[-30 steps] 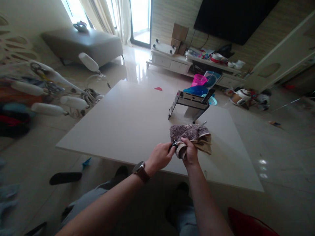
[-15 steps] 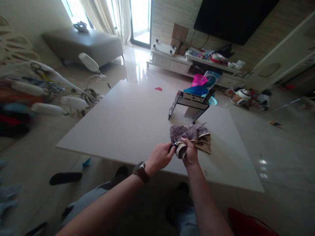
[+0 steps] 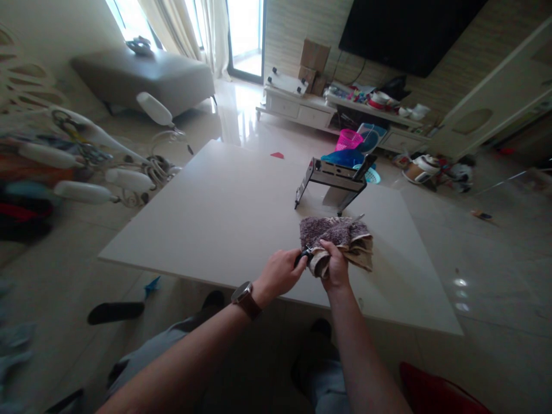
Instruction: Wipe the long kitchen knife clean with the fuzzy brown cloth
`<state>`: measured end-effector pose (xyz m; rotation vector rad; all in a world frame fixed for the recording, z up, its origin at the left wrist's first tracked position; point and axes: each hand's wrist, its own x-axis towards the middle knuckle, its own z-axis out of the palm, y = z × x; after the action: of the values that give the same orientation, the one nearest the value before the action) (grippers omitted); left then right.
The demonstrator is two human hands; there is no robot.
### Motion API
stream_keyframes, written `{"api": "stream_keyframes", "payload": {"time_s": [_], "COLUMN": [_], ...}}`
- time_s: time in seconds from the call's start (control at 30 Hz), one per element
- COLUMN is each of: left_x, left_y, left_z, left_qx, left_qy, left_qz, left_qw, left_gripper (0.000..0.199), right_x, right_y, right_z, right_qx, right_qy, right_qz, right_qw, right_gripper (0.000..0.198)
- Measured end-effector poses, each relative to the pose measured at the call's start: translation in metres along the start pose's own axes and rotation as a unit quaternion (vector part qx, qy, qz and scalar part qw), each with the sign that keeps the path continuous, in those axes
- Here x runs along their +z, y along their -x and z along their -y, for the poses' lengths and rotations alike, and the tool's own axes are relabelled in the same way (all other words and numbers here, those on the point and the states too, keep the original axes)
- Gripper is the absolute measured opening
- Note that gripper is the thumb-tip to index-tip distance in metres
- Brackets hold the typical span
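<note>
My left hand (image 3: 282,271), with a watch on its wrist, is closed round the black handle of a knife (image 3: 306,253). Most of the blade is hidden in a folded brown and beige cloth (image 3: 330,230); a thin pale tip pokes out at the cloth's far right. My right hand (image 3: 337,269) grips the cloth from below, thumb on top, close to the handle. Both hands are over the near part of the white table (image 3: 207,213). Just beyond the cloth stands a black and silver knife rack (image 3: 338,173) with a black handle sticking out of its right end.
A small red piece (image 3: 277,155) lies at the table's far edge. Behind the table are a pink basket (image 3: 348,139) and blue items. A chandelier with white shades (image 3: 155,109) is at the left. A red chair (image 3: 431,388) is at the lower right.
The cloth, the knife and my right hand have shifted slightly to the right. The pale tip shows a little farther out of the cloth. Both hands keep their grip.
</note>
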<state>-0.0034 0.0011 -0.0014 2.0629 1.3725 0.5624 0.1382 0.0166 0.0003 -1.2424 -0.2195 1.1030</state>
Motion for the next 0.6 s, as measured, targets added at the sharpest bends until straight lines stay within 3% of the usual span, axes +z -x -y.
{"api": "stream_keyframes", "payload": {"time_s": [0.23,0.37,0.6], "left_x": [-0.023,-0.03,-0.017], "left_y": [-0.004,-0.004,-0.006], "left_z": [0.022,0.025,0.014], "left_qx": [0.06,0.074,0.056], "left_qy": [-0.037,-0.052,-0.047], "left_qz": [0.052,0.049,0.019], "left_qw": [0.996,0.995,0.997], "left_gripper": [0.038,0.034,0.025], "right_x": [-0.023,-0.034,-0.005], "right_y": [-0.032,-0.044,-0.012], "right_z": [0.019,0.025,-0.005], "right_qx": [-0.03,-0.032,-0.043], "right_qy": [-0.024,-0.032,-0.034], "right_qz": [-0.039,-0.068,-0.04], "right_qw": [0.998,0.997,0.998], "right_gripper": [0.024,0.019,0.028]}}
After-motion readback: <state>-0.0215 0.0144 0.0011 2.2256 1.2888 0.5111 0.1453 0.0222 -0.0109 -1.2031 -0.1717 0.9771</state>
